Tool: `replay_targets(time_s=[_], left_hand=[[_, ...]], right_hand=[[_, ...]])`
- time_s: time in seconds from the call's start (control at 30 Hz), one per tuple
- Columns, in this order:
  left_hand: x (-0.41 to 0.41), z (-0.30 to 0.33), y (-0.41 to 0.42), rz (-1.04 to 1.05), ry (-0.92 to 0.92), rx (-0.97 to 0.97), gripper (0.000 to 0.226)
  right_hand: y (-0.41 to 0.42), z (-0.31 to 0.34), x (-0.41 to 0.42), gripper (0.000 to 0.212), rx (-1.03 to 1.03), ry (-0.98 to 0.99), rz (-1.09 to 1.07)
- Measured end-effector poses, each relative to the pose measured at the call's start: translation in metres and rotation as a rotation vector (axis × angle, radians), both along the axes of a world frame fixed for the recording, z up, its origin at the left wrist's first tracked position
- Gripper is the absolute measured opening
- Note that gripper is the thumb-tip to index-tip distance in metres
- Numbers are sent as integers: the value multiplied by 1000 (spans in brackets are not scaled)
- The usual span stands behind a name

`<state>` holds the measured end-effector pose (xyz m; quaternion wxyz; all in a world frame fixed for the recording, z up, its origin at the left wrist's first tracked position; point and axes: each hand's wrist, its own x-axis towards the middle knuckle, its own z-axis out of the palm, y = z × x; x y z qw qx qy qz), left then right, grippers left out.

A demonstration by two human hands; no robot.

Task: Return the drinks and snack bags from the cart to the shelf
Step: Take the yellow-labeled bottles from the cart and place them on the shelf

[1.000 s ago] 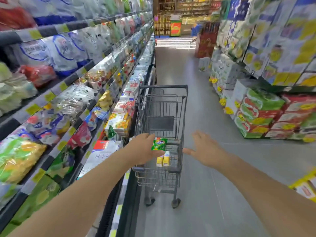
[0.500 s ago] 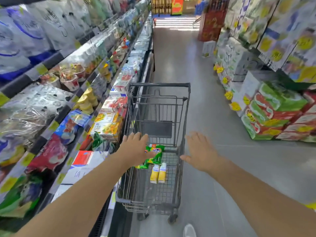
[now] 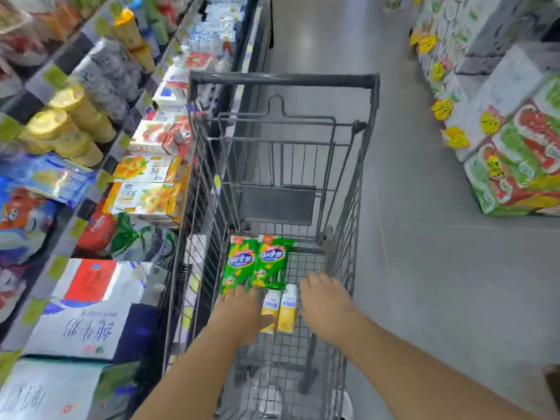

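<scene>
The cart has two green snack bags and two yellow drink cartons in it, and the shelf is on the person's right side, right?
Not quite. The cart does hold two green snack bags and two yellow drink cartons, but the head view shows the shelf on the person's left.

cart (image 3: 281, 81): dark grey wire | snack bags (image 3: 257, 262): green, orange tops | drinks (image 3: 278, 310): yellow-white cartons | floor (image 3: 424, 237): grey

Inside the wire cart (image 3: 348, 183), open from above, two green snack bags (image 3: 257, 262) and two yellow drink cartons (image 3: 280, 310) cover the left floor; bare mesh lies right of them, wire walls enclosing all.
</scene>
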<state>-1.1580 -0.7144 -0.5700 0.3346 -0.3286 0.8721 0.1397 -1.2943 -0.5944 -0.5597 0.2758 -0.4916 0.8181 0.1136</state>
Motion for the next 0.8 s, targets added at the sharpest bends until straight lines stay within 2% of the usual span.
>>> replay_targets(time_s=[0.1, 0.2, 0.4, 0.53, 0.67, 0.8], left_hand=[[1, -76, -10, -11, -38, 32, 71], [3, -142, -13, -3, -70, 74, 75], [-8, -227, -18, 52, -41, 155, 66], [-17, -250, -15, 142, 31, 200, 58], [-19, -263, -12, 152, 52, 195, 64], [-19, -261, -12, 275, 79, 218, 65]], right_hand=[[-17, -62, 3, 42, 84, -73, -119], [-32, -128, 11, 41, 155, -144, -284], [-51, -224, 31, 35, 136, -243, -639], [-49, -254, 30, 38, 32, -337, -811], [-51, -270, 28, 47, 11, -451, -1020], [-53, -272, 31, 52, 27, -409, -1055]])
